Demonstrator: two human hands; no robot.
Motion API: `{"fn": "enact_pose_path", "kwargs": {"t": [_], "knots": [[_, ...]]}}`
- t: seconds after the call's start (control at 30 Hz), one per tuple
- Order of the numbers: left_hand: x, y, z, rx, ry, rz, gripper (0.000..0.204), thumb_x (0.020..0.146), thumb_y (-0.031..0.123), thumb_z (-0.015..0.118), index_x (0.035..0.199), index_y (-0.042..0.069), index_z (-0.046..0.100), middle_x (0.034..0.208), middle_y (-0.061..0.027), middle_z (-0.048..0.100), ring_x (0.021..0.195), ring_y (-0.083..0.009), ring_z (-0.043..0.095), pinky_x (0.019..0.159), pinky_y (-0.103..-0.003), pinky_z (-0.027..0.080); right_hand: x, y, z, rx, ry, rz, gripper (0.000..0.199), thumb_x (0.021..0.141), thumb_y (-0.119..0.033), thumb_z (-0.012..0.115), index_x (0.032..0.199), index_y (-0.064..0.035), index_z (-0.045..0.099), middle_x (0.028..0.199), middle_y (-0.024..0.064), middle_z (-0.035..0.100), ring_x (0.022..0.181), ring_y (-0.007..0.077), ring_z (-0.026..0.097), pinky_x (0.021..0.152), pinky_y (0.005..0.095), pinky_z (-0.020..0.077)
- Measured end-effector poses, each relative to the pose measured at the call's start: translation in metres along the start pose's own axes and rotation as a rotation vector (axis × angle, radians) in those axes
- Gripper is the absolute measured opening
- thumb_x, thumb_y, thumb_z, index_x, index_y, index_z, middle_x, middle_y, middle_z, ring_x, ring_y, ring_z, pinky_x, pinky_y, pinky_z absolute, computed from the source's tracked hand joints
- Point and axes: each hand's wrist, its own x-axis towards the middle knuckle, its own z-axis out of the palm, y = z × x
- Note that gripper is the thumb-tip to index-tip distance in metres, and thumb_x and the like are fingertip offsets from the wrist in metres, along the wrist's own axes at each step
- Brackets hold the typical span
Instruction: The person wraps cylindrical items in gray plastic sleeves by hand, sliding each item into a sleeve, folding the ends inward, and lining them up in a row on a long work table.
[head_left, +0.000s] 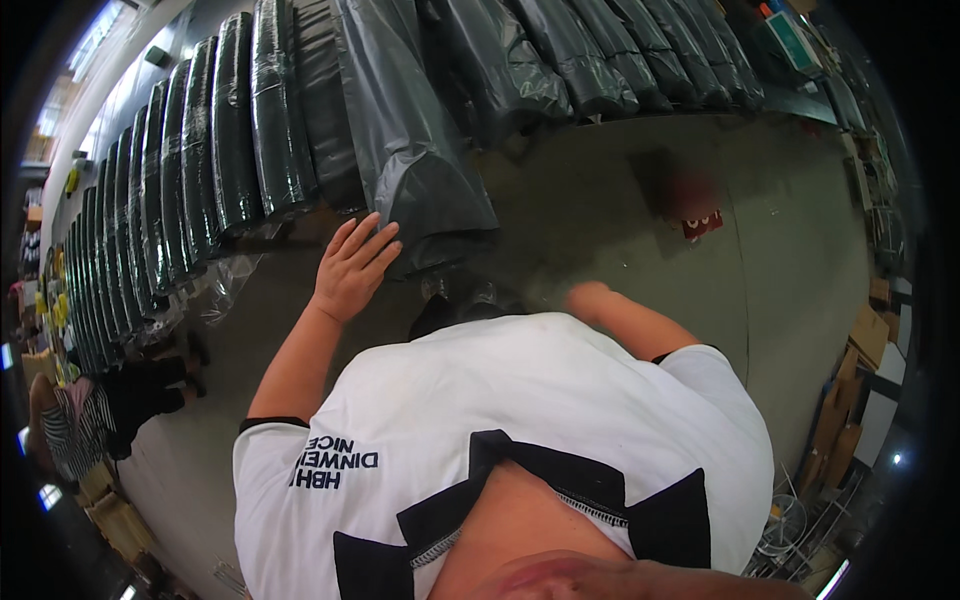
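Loosely spread, the left hand perhaps touches the grey plastic cover.

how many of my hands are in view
2: your left hand, at the near end of a grey plastic cover; your right hand, off to the right, apart from it. The right hand's fingers may be partly hidden.

Rolls lie left and right of the bag.
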Motion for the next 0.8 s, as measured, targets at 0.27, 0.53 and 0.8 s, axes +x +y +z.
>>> {"fn": "enact_pose_path", "kwargs": {"t": [0.27,0.53,0.8], "knots": [[0.016,-0.043,0.026,0.196,-0.143,0.152,0.044,0.085,0.011,0.051,0.128,0.014,0.056,0.148,-0.0002,0.043,0.14,-0.0196,0.034,0.116,-0.038,0.027,-0.042,-0.037,-0.205,0.037,1.055,-0.12,0.088,0.063,-0.027,0.082,0.142,-0.0218,0.043,0.151,0.005,0.036,0.134,0.027,0.041,0.108,0.0427,0.0373],[0.036,-0.056,0.022,0.072,-0.236,0.246,0.043,0.085,0.012,0.05,0.127,0.011,0.057,0.145,-0.004,0.046,0.139,-0.0209,0.037,0.116,-0.04,0.026,0.02,-0.046,-0.248,-0.305,1.203,-0.982,0.068,0.075,-0.011,0.064,0.14,-0.0215,0.047,0.15,0.0029,0.039,0.139,0.0206,0.035,0.114,0.0385,0.0299],[0.036,-0.049,0.028,-0.551,-0.014,-0.2,0.052,0.073,0.007,0.066,0.124,0.005,0.06,0.134,-0.0098,0.058,0.126,-0.0301,0.052,0.105,-0.039,0.042,0.017,-0.046,-0.249,0.802,1.081,-1.01,0.029,0.087,-0.011,0.062,0.115,-0.0053,0.065,0.114,0.0111,0.065,0.102,0.022,0.063,0.089,0.0339,0.0489]]}}
